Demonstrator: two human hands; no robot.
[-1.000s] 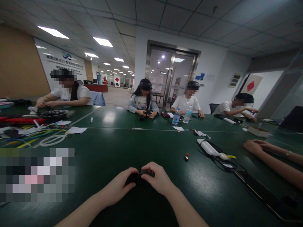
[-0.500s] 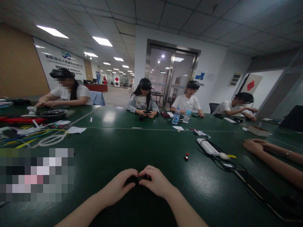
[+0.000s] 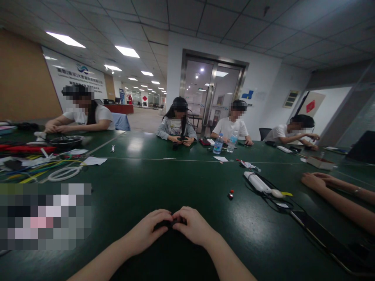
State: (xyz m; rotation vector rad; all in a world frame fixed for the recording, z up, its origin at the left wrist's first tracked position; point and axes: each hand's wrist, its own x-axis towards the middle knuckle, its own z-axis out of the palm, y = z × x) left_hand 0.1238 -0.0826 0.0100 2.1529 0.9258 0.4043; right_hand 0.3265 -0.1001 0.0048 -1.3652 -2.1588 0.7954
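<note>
Both my hands meet fingertip to fingertip low in the middle of the view, just above the dark green table (image 3: 140, 187). Between them is a small dark object (image 3: 171, 223), mostly covered by fingers; its kind cannot be made out. My left hand (image 3: 148, 231) pinches it from the left, thumb below and fingers curled over the top. From the other side my right hand (image 3: 191, 226) grips it with bent fingers and thumb. A small red-and-metal item (image 3: 231, 194) lies on the table ahead and to the right.
To the right lie a white power strip (image 3: 258, 182) with black cable and a dark flat panel (image 3: 316, 230). Another person's hands (image 3: 315, 181) rest beyond it. Cables (image 3: 64, 173) and papers crowd the left. Two water bottles (image 3: 218, 144) stand across the table, where several people sit.
My hands have shifted very slightly, and the fingers are a little more closed over the dark object. Everything else looks the same.
</note>
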